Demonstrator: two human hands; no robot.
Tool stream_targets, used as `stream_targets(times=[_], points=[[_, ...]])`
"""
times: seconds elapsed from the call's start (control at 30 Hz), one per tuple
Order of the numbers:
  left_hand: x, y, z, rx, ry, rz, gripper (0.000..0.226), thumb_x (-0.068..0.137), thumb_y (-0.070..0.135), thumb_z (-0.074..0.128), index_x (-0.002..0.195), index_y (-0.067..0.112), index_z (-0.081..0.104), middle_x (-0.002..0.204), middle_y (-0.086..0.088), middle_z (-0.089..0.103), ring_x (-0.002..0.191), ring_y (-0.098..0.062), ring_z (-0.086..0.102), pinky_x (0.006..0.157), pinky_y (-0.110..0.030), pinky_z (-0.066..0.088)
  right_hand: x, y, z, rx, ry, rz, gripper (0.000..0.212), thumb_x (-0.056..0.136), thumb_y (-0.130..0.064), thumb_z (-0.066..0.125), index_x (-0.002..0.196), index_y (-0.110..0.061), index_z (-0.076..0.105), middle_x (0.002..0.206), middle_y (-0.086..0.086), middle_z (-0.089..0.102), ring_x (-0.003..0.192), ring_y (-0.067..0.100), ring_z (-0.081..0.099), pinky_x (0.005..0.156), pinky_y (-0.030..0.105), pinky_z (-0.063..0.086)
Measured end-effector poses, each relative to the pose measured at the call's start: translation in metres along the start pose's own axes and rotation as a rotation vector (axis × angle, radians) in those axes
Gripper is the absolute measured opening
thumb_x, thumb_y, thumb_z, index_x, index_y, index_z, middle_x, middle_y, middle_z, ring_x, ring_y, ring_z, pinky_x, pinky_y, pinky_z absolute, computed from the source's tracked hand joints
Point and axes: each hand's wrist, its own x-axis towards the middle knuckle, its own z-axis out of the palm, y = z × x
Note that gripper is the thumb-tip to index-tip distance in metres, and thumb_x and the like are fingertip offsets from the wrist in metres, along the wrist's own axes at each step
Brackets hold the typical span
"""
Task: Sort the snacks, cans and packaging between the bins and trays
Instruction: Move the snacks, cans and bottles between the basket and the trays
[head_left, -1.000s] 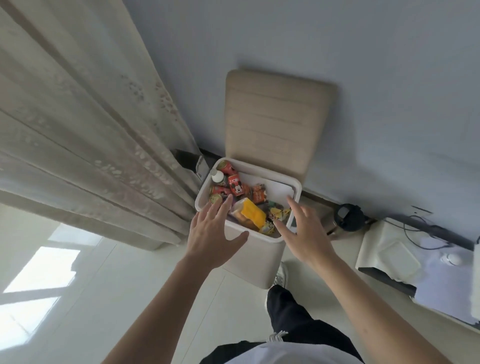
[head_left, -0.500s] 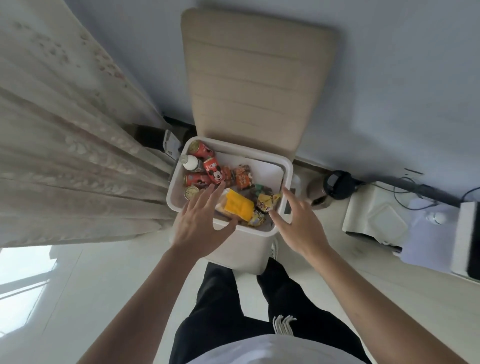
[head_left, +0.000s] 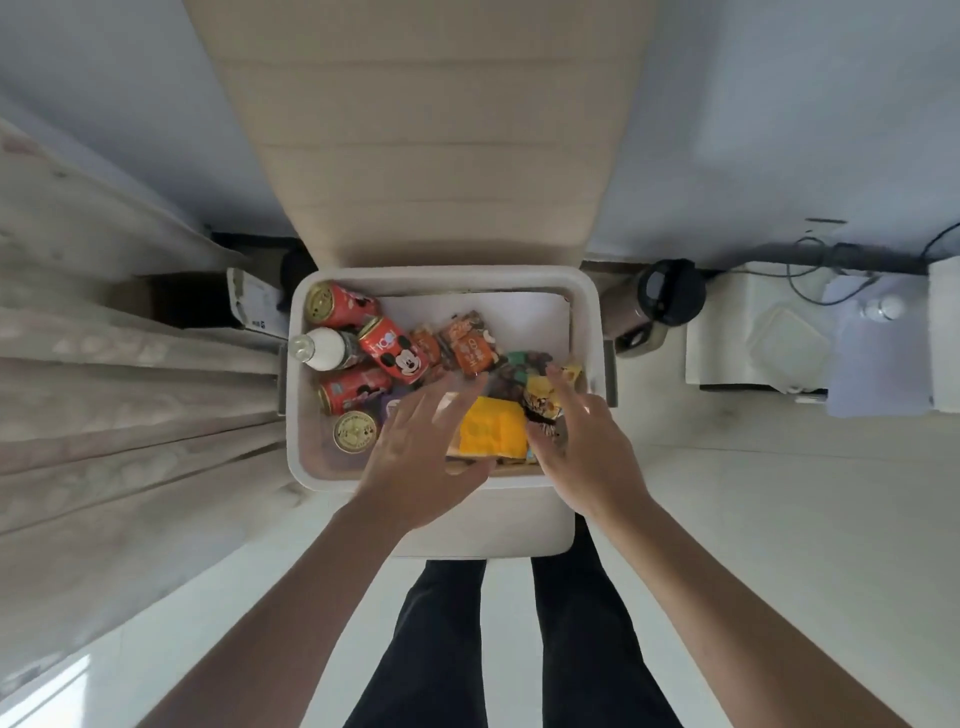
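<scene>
A white bin stands on the floor in front of my legs. Along its left side lie several red cans and a white bottle. Orange snack packets sit in the middle, and a yellow packet lies near the front. My left hand hovers over the bin with fingers spread, just left of the yellow packet. My right hand reaches in from the right, fingers straight, beside a yellow-and-brown packet. Neither hand holds anything.
A beige padded panel leans on the wall behind the bin. A curtain hangs at the left. A dark round flask and a white low table with a lidded box and cables are at the right.
The view has come closer and more directly above the bin. Both hands have moved forward, from the bin's front rim to over its contents.
</scene>
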Motion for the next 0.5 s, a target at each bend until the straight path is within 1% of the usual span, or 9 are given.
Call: stream_targets(times=[0.07, 0.13, 0.17, 0.23, 0.3, 0.33, 0.37, 0.43, 0.5], points=[[0.011, -0.010, 0.008, 0.017, -0.036, 0.031, 0.090, 0.089, 0.065, 0.060, 0.155, 0.058, -0.001, 0.167, 0.009, 0.016, 0.153, -0.021, 0.019, 0.122, -0.048, 0.021, 0.006, 0.004, 0.017, 0.003, 0.016, 0.039, 0.070, 0.100, -0.057, 0.048, 0.159, -0.039, 0.015, 0.167, 0.006, 0.018, 0.146, 0.025, 0.038, 0.107, 0.044, 0.046], [0.021, -0.018, 0.015, 0.029, -0.068, 0.069, 0.090, 0.088, 0.065, 0.062, 0.157, 0.056, 0.003, 0.167, 0.006, 0.016, 0.151, -0.024, 0.024, 0.120, -0.051, 0.026, 0.011, 0.008, 0.032, -0.003, 0.015, 0.065, 0.074, 0.098, -0.058, 0.050, 0.159, -0.041, 0.012, 0.170, 0.002, 0.003, 0.148, 0.024, 0.036, 0.109, 0.047, 0.045], [0.024, -0.022, 0.018, 0.024, -0.080, 0.085, 0.091, 0.088, 0.065, 0.064, 0.157, 0.054, 0.005, 0.166, 0.005, 0.016, 0.149, -0.024, 0.028, 0.118, -0.052, 0.031, 0.013, 0.010, 0.039, -0.003, 0.006, 0.079, 0.076, 0.097, -0.059, 0.052, 0.158, -0.043, 0.010, 0.170, 0.002, 0.000, 0.148, 0.025, 0.035, 0.110, 0.048, 0.044], [0.030, -0.031, 0.025, -0.001, -0.093, 0.109, 0.092, 0.087, 0.064, 0.068, 0.157, 0.054, 0.008, 0.161, 0.005, 0.020, 0.140, -0.020, 0.037, 0.110, -0.049, 0.042, 0.018, 0.012, 0.048, 0.013, -0.010, 0.100, 0.078, 0.096, -0.059, 0.053, 0.158, -0.046, 0.007, 0.169, 0.004, 0.007, 0.146, 0.028, 0.037, 0.110, 0.048, 0.043], [0.036, -0.039, 0.031, -0.027, -0.088, 0.122, 0.091, 0.086, 0.063, 0.070, 0.156, 0.055, 0.013, 0.152, 0.006, 0.029, 0.128, -0.016, 0.044, 0.100, -0.042, 0.050, 0.024, 0.014, 0.051, 0.022, 0.001, 0.096, 0.075, 0.098, -0.055, 0.054, 0.157, -0.048, 0.008, 0.168, 0.006, 0.012, 0.137, 0.026, 0.048, 0.111, 0.047, 0.043], [0.039, -0.042, 0.033, -0.035, -0.084, 0.121, 0.089, 0.085, 0.064, 0.069, 0.156, 0.055, 0.015, 0.148, 0.005, 0.032, 0.125, -0.015, 0.046, 0.096, -0.040, 0.052, 0.028, 0.015, 0.051, 0.028, 0.009, 0.087, 0.074, 0.099, -0.052, 0.053, 0.157, -0.048, 0.009, 0.168, 0.007, 0.013, 0.133, 0.025, 0.052, 0.112, 0.046, 0.042], [0.042, -0.044, 0.035, -0.038, -0.080, 0.119, 0.087, 0.085, 0.066, 0.067, 0.155, 0.054, 0.017, 0.144, 0.004, 0.035, 0.125, -0.016, 0.047, 0.095, -0.038, 0.052, 0.032, 0.015, 0.051, 0.036, 0.016, 0.078, 0.072, 0.100, -0.050, 0.053, 0.158, -0.047, 0.010, 0.168, 0.007, 0.014, 0.135, 0.025, 0.050, 0.112, 0.045, 0.041], [0.048, -0.043, 0.038, -0.033, -0.079, 0.106, 0.085, 0.084, 0.067, 0.067, 0.154, 0.054, 0.021, 0.140, 0.003, 0.038, 0.129, -0.018, 0.047, 0.095, -0.037, 0.050, 0.038, 0.018, 0.050, 0.051, 0.022, 0.065, 0.071, 0.101, -0.046, 0.054, 0.158, -0.047, 0.012, 0.166, 0.006, 0.019, 0.144, 0.027, 0.039, 0.113, 0.041, 0.040], [0.054, -0.042, 0.039, -0.022, -0.094, 0.086, 0.086, 0.083, 0.065, 0.070, 0.154, 0.055, 0.023, 0.138, 0.002, 0.038, 0.131, -0.019, 0.045, 0.097, -0.037, 0.049, 0.043, 0.019, 0.049, 0.074, 0.024, 0.061, 0.070, 0.101, -0.043, 0.056, 0.158, -0.046, 0.015, 0.162, 0.006, 0.028, 0.144, 0.026, 0.037, 0.110, 0.038, 0.043]])
